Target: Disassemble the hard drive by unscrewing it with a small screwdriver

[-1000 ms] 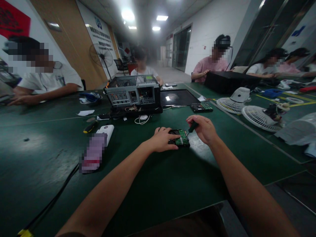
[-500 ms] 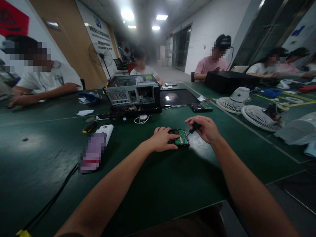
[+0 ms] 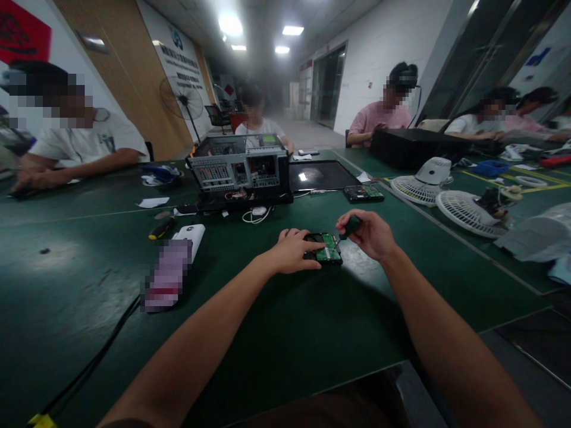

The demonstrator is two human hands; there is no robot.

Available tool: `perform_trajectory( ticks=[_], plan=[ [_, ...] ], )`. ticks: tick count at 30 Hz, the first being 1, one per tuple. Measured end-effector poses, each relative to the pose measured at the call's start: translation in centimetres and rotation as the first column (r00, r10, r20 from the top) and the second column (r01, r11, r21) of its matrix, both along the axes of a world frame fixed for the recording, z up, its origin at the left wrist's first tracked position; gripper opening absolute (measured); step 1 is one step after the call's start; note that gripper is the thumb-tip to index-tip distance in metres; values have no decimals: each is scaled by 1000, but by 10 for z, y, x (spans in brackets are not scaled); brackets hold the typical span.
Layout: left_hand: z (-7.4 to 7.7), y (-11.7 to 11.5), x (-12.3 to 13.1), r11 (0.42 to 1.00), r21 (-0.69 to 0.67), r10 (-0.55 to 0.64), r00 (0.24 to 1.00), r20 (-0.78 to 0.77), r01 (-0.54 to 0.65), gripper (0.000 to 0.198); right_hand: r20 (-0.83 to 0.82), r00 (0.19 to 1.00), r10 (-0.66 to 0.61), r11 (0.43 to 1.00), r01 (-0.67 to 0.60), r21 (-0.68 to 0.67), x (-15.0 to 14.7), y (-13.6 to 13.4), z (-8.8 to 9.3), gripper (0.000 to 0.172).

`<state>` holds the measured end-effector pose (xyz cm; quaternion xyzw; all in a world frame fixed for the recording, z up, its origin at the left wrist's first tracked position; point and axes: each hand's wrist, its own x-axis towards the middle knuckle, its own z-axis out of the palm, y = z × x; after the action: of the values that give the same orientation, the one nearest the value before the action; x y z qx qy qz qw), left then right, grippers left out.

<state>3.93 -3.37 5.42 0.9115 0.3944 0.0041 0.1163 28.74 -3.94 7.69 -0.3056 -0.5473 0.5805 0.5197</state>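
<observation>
A hard drive with a green circuit board (image 3: pixel 329 252) lies on the green table (image 3: pixel 285 333). My left hand (image 3: pixel 294 251) grips its left side, the index finger stretched over the board and the thumb along the near edge. Fingers of my right hand (image 3: pixel 368 233) are closed round the dark handle of a small screwdriver (image 3: pixel 351 226). Its thin shaft slants down to the board's right part; whether the tip sits in a screw is too small to tell.
Behind the hands stand an opened computer case (image 3: pixel 241 172), a black panel (image 3: pixel 323 176) and another drive (image 3: pixel 364 193). White fan parts (image 3: pixel 473 213) lie right. Left are a screwdriver (image 3: pixel 162 228) and a power bank (image 3: pixel 193 238). Several people sit around the table.
The screwdriver handle and the fingers of my right hand have turned and shifted slightly. My left hand and the drive stay in place.
</observation>
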Motion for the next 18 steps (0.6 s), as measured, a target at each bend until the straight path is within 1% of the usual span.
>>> perform_trajectory(
  ticks=[6, 10, 15, 18],
  plan=[
    [0, 0, 0, 1000, 6, -7, 1000, 5, 7, 68, 4, 1000, -9, 1000, 9, 23, 0, 3, -5, 30],
    [1, -1, 0, 1000, 13, -10, 1000, 2, 10, 67, -4, 1000, 9, 1000, -9, 1, -2, 4, -7, 26],
    [0, -1, 1, 1000, 20, 1, 1000, -7, -1, 67, -24, 1000, -4, 1000, 4, -15, -5, 0, -5, 19],
    [-1, 0, 1, 1000, 20, 3, 1000, -3, -3, 67, -1, 1000, -30, 1000, 30, 5, -5, -2, -2, 22]
  ],
)
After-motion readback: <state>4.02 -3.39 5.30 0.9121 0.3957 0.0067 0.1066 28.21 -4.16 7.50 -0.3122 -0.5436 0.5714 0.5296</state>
